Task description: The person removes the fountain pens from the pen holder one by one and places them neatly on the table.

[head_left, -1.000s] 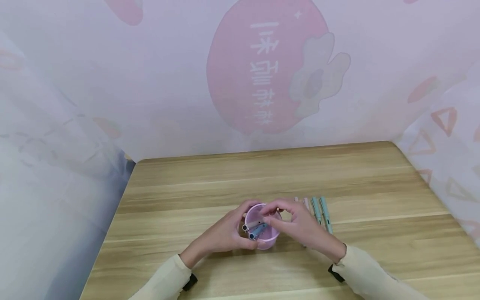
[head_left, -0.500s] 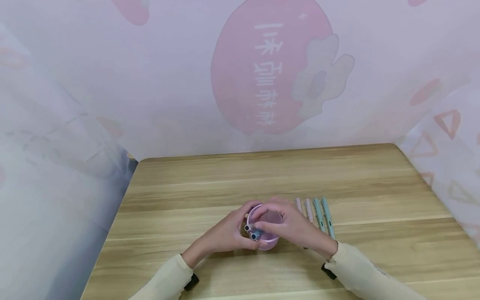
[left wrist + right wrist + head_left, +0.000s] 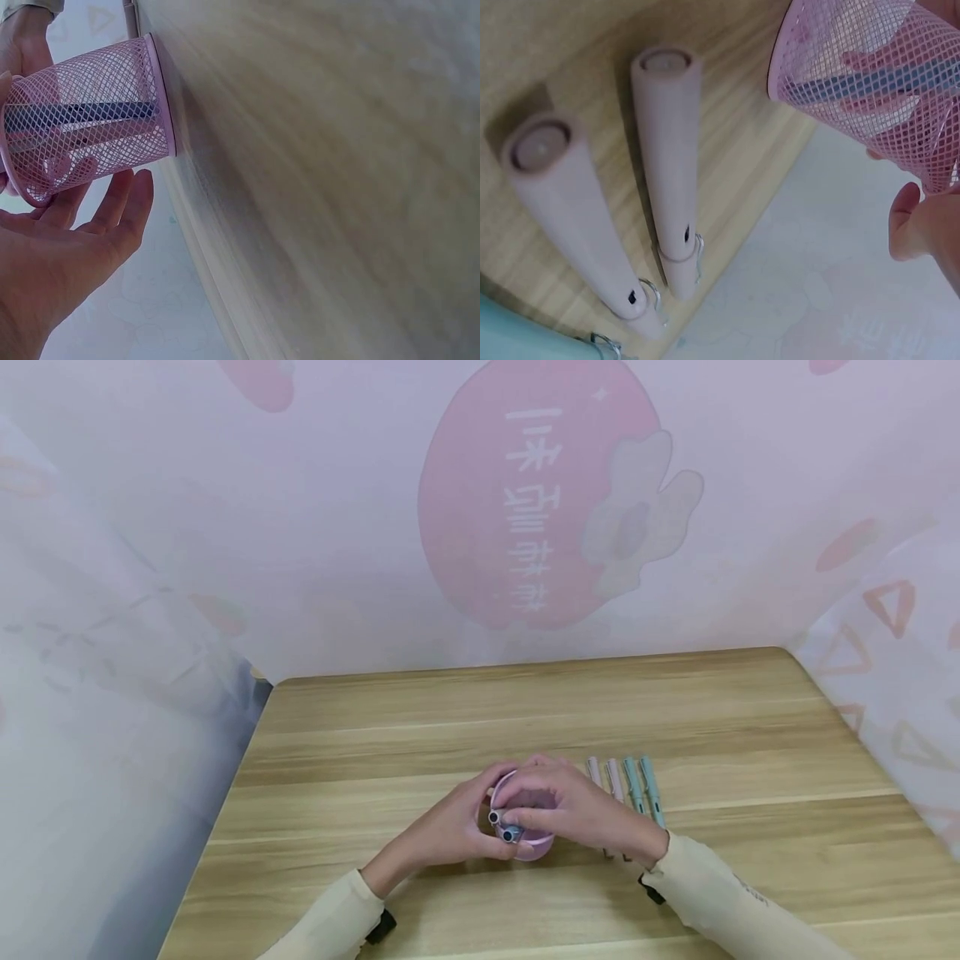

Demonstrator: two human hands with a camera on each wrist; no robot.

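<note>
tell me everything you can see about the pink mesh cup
The cup is a round pink holder of wire mesh with a solid rim and base band, standing upright on the wooden table. Dark blue pens stand inside it. The left hand cups its side; the right hand reaches over its mouth. Four pens lie to its right.

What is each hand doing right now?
Left hand: open, fingers against the pink wire-mesh pen cup.
Right hand: over the cup's mouth; grip cannot be told.
</note>
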